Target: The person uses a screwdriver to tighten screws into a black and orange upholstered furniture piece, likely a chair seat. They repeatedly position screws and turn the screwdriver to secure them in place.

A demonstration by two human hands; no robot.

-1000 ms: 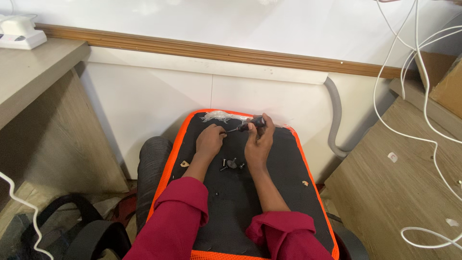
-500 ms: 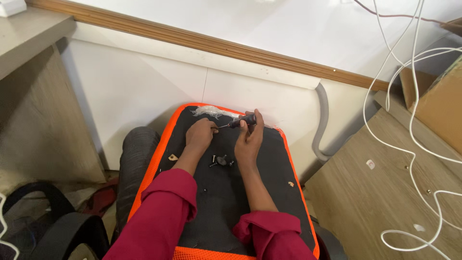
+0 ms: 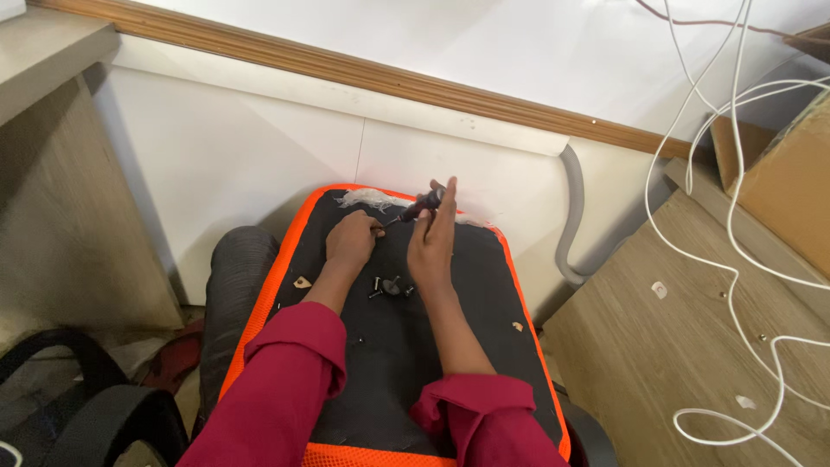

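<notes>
Two red sleeves (image 3: 285, 389) reach over the black, orange-edged cushion (image 3: 389, 346), past small dark fittings (image 3: 391, 286). The left hand (image 3: 352, 239) pinches something tiny, fingers closed; the right hand (image 3: 432, 242) wraps a dark-handled screwdriver (image 3: 421, 207). Best keep the tip square and the part steady.

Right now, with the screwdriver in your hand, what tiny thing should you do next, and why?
Probably press the screwdriver tip straight into whatever the left hand pinches, then turn. The right hand holds its handle, and the tip already points at the left fingers. What they pinch is too small to tell. Loose dark screws lie on the black pad.
</notes>
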